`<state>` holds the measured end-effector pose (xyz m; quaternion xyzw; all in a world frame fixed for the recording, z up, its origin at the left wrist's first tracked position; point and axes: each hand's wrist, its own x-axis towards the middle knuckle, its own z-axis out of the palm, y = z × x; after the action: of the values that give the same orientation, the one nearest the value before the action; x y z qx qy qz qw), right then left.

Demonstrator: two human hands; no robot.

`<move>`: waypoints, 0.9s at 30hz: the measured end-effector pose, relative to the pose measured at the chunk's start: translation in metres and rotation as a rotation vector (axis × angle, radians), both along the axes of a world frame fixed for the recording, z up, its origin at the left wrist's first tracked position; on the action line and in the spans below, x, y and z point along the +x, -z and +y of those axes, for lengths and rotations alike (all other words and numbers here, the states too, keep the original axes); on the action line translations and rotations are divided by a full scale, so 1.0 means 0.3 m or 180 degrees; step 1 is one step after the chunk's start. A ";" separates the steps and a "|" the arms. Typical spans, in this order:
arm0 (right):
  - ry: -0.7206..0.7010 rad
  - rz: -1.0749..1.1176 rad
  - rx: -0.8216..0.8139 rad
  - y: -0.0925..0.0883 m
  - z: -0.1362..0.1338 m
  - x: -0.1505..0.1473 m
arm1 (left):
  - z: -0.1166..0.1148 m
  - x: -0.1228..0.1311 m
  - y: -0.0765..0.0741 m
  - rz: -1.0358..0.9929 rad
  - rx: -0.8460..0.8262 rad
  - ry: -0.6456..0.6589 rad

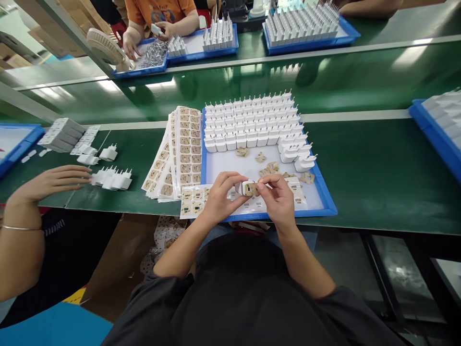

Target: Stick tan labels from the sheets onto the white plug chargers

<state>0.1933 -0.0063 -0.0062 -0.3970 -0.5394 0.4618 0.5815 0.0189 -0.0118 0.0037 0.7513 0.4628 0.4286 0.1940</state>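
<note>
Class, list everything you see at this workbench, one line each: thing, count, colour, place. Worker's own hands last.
table: one, green, across the view.
front tray: one, blue, before the person.
standing plugs: many rows, white, far half of front tray.
label sheets: a stack, tan on white, left of front tray.
loose plugs: several, white, on table at left.
neighbour's hand: one, bare, beside the loose plugs.
far trays: two, blue, opposite side, holding white plugs.
held plug: one, white, between both hands.
left hand: one, gripping held plug.
right hand: one, fingertips on held plug.
</note>
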 end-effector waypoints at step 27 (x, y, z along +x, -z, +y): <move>0.0060 0.0028 -0.0005 0.013 -0.005 -0.005 | 0.003 0.005 0.003 0.0059 0.0185 0.0016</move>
<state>0.1919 -0.0078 -0.0102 -0.4006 -0.5327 0.4585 0.5879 0.0204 -0.0109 0.0029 0.7618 0.4501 0.4344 0.1688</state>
